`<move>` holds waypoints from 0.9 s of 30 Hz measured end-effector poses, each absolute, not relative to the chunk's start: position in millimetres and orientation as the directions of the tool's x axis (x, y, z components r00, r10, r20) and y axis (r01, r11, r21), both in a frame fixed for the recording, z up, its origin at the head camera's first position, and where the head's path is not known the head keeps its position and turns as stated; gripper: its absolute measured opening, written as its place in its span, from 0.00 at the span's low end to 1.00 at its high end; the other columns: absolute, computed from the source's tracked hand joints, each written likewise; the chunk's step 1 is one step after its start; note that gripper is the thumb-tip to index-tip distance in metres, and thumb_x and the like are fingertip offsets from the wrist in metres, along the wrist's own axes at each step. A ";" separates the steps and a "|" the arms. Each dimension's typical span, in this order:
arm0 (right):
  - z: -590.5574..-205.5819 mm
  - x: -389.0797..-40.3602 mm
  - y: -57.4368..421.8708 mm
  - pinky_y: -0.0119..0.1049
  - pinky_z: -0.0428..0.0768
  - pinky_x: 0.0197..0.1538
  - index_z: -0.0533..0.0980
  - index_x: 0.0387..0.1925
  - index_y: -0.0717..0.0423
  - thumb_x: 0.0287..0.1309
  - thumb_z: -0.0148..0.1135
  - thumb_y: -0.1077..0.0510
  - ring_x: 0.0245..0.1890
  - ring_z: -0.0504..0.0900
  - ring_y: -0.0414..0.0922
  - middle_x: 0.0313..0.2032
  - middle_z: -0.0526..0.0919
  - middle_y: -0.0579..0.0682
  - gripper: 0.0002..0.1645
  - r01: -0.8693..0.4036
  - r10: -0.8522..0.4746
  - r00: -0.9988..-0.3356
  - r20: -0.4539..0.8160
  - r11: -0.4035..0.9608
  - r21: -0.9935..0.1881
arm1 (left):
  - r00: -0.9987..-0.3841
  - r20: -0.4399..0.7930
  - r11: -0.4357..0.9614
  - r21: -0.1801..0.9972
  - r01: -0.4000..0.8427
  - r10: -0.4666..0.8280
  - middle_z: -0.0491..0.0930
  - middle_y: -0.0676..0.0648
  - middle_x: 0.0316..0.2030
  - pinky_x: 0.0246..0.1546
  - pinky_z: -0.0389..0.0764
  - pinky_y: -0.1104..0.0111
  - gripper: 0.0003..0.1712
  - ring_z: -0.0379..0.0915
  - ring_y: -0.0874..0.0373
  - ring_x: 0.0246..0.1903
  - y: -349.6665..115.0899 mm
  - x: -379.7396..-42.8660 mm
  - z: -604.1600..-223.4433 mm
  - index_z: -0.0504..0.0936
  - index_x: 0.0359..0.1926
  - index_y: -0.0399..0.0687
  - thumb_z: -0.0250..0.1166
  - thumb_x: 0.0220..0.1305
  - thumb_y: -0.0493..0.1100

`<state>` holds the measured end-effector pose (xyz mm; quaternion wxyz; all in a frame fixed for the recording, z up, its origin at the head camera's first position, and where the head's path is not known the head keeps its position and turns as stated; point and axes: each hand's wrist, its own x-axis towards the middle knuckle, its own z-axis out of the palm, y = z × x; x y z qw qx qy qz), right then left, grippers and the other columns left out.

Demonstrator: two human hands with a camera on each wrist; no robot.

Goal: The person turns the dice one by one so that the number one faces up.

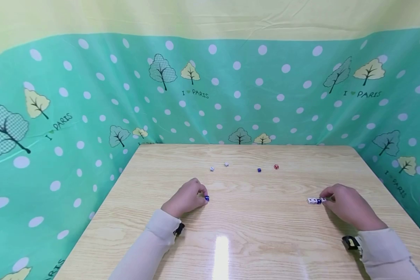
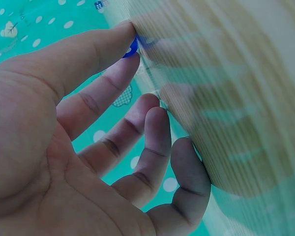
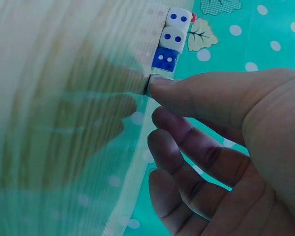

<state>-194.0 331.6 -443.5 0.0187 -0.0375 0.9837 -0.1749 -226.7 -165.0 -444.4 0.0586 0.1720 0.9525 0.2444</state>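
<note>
On the left part of the table, my left hand pinches a blue die between thumb and index finger. The left wrist view shows only a sliver of that blue die between the fingertips. To the right, my right hand pinches a white die at the right end of a short row, mostly hidden by the fingers. Beside it in the row lie a blue die and two white dice, their two-dot sides visible in the right wrist view.
Farther back on the wooden table lie two loose white dice, a blue die and a red die. A green dotted curtain encloses the back and sides of the table.
</note>
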 end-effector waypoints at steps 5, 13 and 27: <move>-443.0 -192.2 330.7 0.48 0.81 0.37 0.86 0.38 0.58 0.56 0.73 0.66 0.35 0.80 0.49 0.38 0.86 0.56 0.07 -0.078 -0.089 -0.996 -0.014 0.934 -0.349 | -0.935 -0.036 0.824 0.486 0.291 0.352 0.77 0.49 0.42 0.51 0.79 0.57 0.05 0.73 0.55 0.41 -164.5 -226.7 -444.7 0.87 0.34 0.54 0.77 0.60 0.43; -442.5 -190.9 330.7 0.48 0.82 0.37 0.86 0.39 0.58 0.56 0.74 0.65 0.36 0.82 0.50 0.39 0.86 0.56 0.08 -0.074 -0.089 -0.996 -0.025 0.929 -0.361 | -0.936 -0.045 0.825 0.487 0.285 0.349 0.77 0.48 0.43 0.51 0.79 0.57 0.05 0.73 0.55 0.41 -164.0 -226.6 -445.0 0.87 0.34 0.52 0.76 0.61 0.43; -439.6 -190.6 329.5 0.48 0.81 0.38 0.86 0.39 0.58 0.56 0.74 0.65 0.36 0.81 0.49 0.38 0.86 0.56 0.08 -0.074 -0.094 -0.995 -0.037 0.927 -0.368 | -0.935 -0.039 0.824 0.487 0.289 0.351 0.76 0.49 0.42 0.51 0.79 0.56 0.05 0.72 0.56 0.41 -165.1 -227.7 -448.2 0.87 0.33 0.54 0.76 0.61 0.43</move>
